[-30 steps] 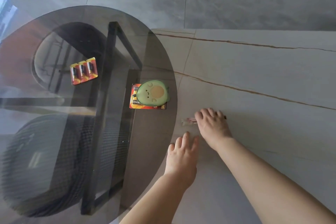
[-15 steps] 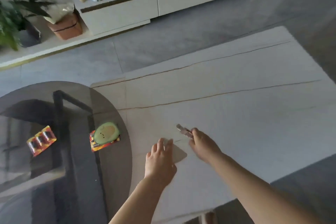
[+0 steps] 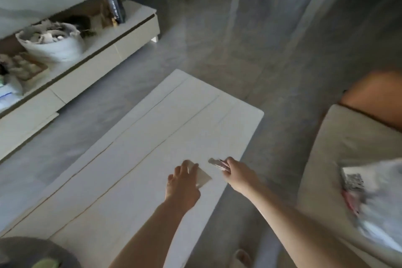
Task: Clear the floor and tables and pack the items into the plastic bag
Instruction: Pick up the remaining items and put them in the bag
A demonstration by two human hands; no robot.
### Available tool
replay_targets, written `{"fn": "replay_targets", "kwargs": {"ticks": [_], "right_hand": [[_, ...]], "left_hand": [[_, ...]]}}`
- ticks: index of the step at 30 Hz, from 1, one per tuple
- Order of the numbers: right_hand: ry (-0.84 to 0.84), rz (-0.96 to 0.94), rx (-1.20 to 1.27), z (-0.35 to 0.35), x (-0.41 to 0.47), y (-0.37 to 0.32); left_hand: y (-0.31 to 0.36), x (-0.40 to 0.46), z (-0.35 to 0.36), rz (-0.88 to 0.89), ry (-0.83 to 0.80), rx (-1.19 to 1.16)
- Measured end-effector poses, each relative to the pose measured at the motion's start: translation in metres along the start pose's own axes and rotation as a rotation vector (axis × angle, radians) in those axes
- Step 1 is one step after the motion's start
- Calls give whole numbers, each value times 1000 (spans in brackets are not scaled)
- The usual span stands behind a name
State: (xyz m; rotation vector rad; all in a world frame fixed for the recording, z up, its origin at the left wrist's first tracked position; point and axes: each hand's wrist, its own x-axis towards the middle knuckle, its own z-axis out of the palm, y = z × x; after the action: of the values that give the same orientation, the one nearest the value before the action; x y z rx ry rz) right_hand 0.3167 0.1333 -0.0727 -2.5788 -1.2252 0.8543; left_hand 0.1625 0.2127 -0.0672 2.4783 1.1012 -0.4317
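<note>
My right hand (image 3: 236,173) grips a thin, pinkish, pen-like item (image 3: 217,163) whose end sticks out to the left, just above the white table (image 3: 139,159). My left hand (image 3: 182,185) lies flat on the table with its fingers resting on a small beige card-like piece (image 3: 203,177). A white plastic bag (image 3: 378,198) with printed and red things in it lies on the sofa at the right. The view is blurred.
A beige sofa (image 3: 348,141) with an orange cushion (image 3: 374,98) stands right of the table. A low white cabinet (image 3: 104,50) along the far wall carries a white sack, a dark bottle and clutter. The round glass table's edge (image 3: 43,252) shows at bottom left.
The view has swung right and up, away from the glass table with batteries and avocado toy. My right hand has lifted the thin item off the table; my left hand now rests on the beige piece.
</note>
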Motion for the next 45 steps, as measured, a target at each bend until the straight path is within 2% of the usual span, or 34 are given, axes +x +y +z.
{"fn": "replay_targets", "kwargs": {"ticks": [5, 11, 15, 19, 23, 29, 32, 37, 41, 45], "right_hand": [[112, 162, 166, -66, -38, 72], [194, 400, 665, -122, -104, 185], [314, 600, 802, -134, -137, 278], [395, 784, 1165, -169, -172, 326], [589, 958, 1604, -188, -203, 381], [750, 1026, 1775, -189, -213, 438], [736, 1088, 1799, -182, -207, 462], [682, 1176, 1690, -184, -185, 493], [694, 1191, 1584, -193, -167, 514], [752, 1204, 1642, -202, -165, 517]], "left_hand": [[107, 13, -37, 172, 16, 129], [241, 16, -44, 382, 16, 244], [340, 23, -41, 529, -27, 255], [428, 21, -30, 676, -73, 243], [508, 11, -12, 830, -138, 281], [587, 13, 20, 969, -326, 314], [611, 29, 39, 976, -364, 354], [645, 61, 63, 1069, -307, 560], [665, 81, 81, 1200, -223, 616], [673, 92, 93, 1273, -192, 615]]}}
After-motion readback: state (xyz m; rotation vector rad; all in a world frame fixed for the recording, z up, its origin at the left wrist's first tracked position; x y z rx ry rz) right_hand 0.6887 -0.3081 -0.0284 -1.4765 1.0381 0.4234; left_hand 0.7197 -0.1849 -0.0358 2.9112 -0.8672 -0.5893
